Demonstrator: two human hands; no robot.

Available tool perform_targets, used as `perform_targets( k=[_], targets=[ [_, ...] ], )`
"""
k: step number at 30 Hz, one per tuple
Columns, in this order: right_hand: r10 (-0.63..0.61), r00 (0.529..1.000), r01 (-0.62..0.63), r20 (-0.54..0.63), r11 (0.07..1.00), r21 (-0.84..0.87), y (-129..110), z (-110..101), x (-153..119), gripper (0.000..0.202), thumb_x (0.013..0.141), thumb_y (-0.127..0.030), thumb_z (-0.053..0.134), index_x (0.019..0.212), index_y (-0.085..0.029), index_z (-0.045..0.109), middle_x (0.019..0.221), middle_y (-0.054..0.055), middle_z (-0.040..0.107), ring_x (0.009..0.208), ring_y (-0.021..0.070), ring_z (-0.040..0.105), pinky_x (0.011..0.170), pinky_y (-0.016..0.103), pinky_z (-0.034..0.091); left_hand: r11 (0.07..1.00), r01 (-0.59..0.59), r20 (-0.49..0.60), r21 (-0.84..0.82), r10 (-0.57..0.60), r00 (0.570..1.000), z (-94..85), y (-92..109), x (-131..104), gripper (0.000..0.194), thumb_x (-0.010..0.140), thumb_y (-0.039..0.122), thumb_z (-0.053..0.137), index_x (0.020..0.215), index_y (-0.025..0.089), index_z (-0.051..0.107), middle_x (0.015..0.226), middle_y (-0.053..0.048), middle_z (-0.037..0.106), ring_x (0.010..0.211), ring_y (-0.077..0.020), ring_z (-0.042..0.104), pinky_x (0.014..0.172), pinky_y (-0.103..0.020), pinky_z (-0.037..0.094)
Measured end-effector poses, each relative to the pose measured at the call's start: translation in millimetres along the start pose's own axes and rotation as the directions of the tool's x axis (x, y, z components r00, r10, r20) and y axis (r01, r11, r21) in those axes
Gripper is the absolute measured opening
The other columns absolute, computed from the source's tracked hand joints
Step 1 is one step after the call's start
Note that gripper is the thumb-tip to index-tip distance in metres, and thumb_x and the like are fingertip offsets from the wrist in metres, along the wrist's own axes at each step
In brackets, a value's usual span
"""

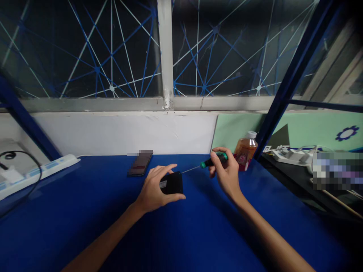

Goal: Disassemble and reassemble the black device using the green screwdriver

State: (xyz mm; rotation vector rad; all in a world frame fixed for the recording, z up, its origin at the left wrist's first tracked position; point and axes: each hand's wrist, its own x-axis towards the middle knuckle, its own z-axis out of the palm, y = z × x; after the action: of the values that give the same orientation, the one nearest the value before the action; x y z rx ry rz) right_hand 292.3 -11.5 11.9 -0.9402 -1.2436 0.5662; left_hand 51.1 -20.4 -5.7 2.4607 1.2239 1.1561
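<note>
Over the blue table, my left hand (154, 189) grips a small flat black box (174, 184) with a pale label, thumb along the near edge and fingers along the far side. My right hand (227, 172) is closed around the black and green handle of a screwdriver (214, 160). Its thin metal shaft points left, and the tip meets or nearly meets the box's far right corner. Whether a screw sits there is too small to tell. Just beyond my left hand a dark phone (141, 163) lies on the table.
A bottle of amber drink (246, 150) with a white cap stands behind my right hand. At the left lies a white power strip (39, 173) with a black cable. Blue frame posts (279, 109) rise at both sides, and cluttered white plugs (295, 155) lie at the right.
</note>
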Motion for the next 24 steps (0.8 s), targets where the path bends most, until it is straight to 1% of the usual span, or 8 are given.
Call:
perform_targets(
  k=[3, 5, 7, 10, 12, 16, 18, 24],
  targets=[
    [-0.008, 0.996, -0.004, 0.084, 0.991, 0.137, -0.1, -0.9, 2.2, 0.025, 0.088, -0.036, 0.055, 0.107, -0.020, 0.050, 0.061, -0.005, 0.058, 0.039, 0.0101, 0.052, 0.042, 0.025, 0.045, 1.000, 0.011, -0.001, -0.003, -0.011, 1.000, 0.2, -0.3, 0.3, 0.080, 0.059, 0.053, 0.080, 0.128, 0.026, 0.053, 0.103, -0.008, 0.063, 0.097, -0.0297, 0.058, 0.088, -0.052, 0.047],
    [-0.015, 0.994, -0.006, 0.108, 0.982, 0.191, -2.6, -0.7, 2.7, 0.023, 0.087, -0.034, 0.055, 0.106, -0.021, 0.050, 0.071, -0.002, 0.061, 0.040, 0.0091, 0.052, 0.042, 0.025, 0.046, 1.000, 0.018, 0.001, -0.005, -0.018, 1.000, 0.5, -0.4, 0.2, 0.080, 0.059, 0.053, 0.080, 0.129, 0.026, 0.052, 0.103, -0.007, 0.063, 0.097, -0.0294, 0.058, 0.087, -0.051, 0.047],
    [-0.016, 0.996, 0.002, 0.085, 0.987, 0.160, -5.8, 0.0, 2.0, 0.022, 0.087, -0.035, 0.057, 0.103, -0.021, 0.051, 0.065, -0.004, 0.059, 0.038, 0.0092, 0.051, 0.041, 0.025, 0.045, 1.000, 0.019, 0.003, -0.011, -0.019, 1.000, 0.6, -0.3, 0.1, 0.080, 0.059, 0.053, 0.080, 0.129, 0.026, 0.052, 0.104, -0.007, 0.063, 0.097, -0.0295, 0.058, 0.087, -0.051, 0.047],
    [-0.017, 1.000, 0.016, 0.011, 0.999, 0.032, -7.0, 0.7, -0.2, 0.022, 0.087, -0.038, 0.059, 0.098, -0.020, 0.054, 0.048, -0.008, 0.049, 0.035, 0.0100, 0.049, 0.039, 0.023, 0.042, 1.000, 0.020, -0.002, -0.019, -0.020, 1.000, 0.3, 0.2, 0.0, 0.080, 0.059, 0.052, 0.080, 0.129, 0.026, 0.052, 0.104, -0.008, 0.063, 0.097, -0.0297, 0.058, 0.088, -0.051, 0.047],
    [-0.013, 1.000, 0.013, -0.001, 1.000, -0.002, -4.4, 0.1, -0.7, 0.024, 0.088, -0.040, 0.057, 0.099, -0.019, 0.055, 0.044, -0.009, 0.046, 0.035, 0.0106, 0.049, 0.038, 0.023, 0.041, 1.000, 0.020, -0.011, -0.020, -0.020, 1.000, 0.1, 0.3, 0.1, 0.078, 0.061, 0.052, 0.079, 0.129, 0.025, 0.052, 0.104, -0.008, 0.063, 0.098, -0.0302, 0.058, 0.088, -0.051, 0.047],
    [-0.007, 0.996, -0.002, 0.089, 0.994, 0.107, 1.7, -1.6, 1.7, 0.027, 0.089, -0.037, 0.053, 0.110, -0.020, 0.050, 0.047, -0.009, 0.049, 0.038, 0.0118, 0.051, 0.042, 0.025, 0.044, 1.000, 0.008, -0.027, -0.014, -0.009, 1.000, 0.5, -0.2, 0.2, 0.075, 0.062, 0.050, 0.079, 0.128, 0.025, 0.052, 0.103, -0.009, 0.062, 0.098, -0.0311, 0.058, 0.087, -0.052, 0.047],
    [-0.018, 0.995, 0.005, 0.095, 0.992, 0.129, 2.4, -1.5, 3.2, 0.029, 0.087, -0.035, 0.055, 0.111, -0.020, 0.049, 0.051, -0.008, 0.050, 0.038, 0.0114, 0.052, 0.042, 0.025, 0.045, 1.000, 0.006, -0.022, -0.011, -0.006, 1.000, 1.1, -0.6, 0.0, 0.076, 0.062, 0.050, 0.079, 0.128, 0.025, 0.052, 0.103, -0.008, 0.062, 0.098, -0.0309, 0.058, 0.087, -0.052, 0.047],
    [-0.027, 1.000, 0.026, -0.006, 0.997, -0.069, 3.6, -1.3, 5.4, 0.029, 0.082, -0.038, 0.065, 0.103, -0.020, 0.056, 0.051, -0.007, 0.051, 0.037, 0.0099, 0.049, 0.037, 0.022, 0.038, 1.000, -0.004, -0.011, -0.014, 0.004, 1.000, 2.6, -0.3, -0.3, 0.076, 0.062, 0.051, 0.079, 0.128, 0.025, 0.052, 0.104, -0.008, 0.062, 0.097, -0.0298, 0.058, 0.084, -0.051, 0.049]
  ],
)
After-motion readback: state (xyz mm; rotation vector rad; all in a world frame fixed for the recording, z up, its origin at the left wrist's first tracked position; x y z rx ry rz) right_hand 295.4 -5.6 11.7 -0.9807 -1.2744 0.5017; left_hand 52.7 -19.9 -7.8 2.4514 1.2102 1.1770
